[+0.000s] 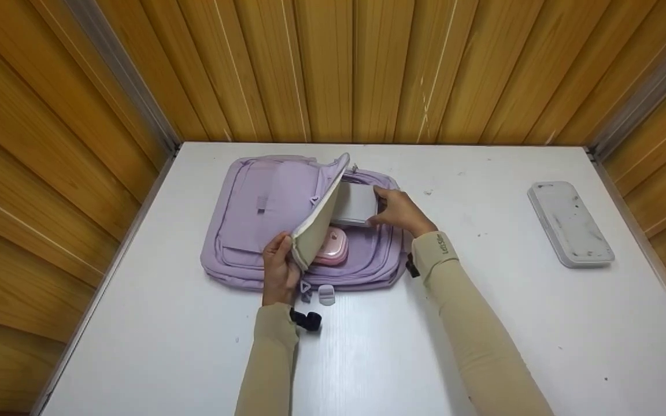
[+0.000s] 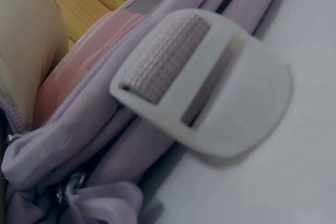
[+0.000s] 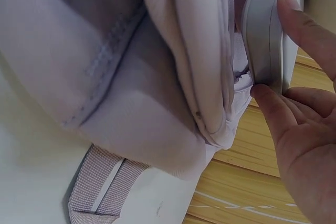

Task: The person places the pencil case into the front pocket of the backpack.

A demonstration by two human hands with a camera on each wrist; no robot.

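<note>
A lilac backpack lies on the table with its front pocket unzipped. My left hand grips the edge of the pocket's cream-lined flap and holds it lifted. Between thumb and fingers, my right hand pinches the right end of a flat grey rectangular case, whose left part goes behind the flap. The right wrist view shows the thumb and fingers on opposite faces of the grey case. Below it in the pocket sits a pink case with a clear-looking top, partly covered by the flap.
A long pale grey case with dark marks lies at the right of the white table. A strap buckle sticks out at the backpack's near edge. Wooden panel walls stand behind and at both sides.
</note>
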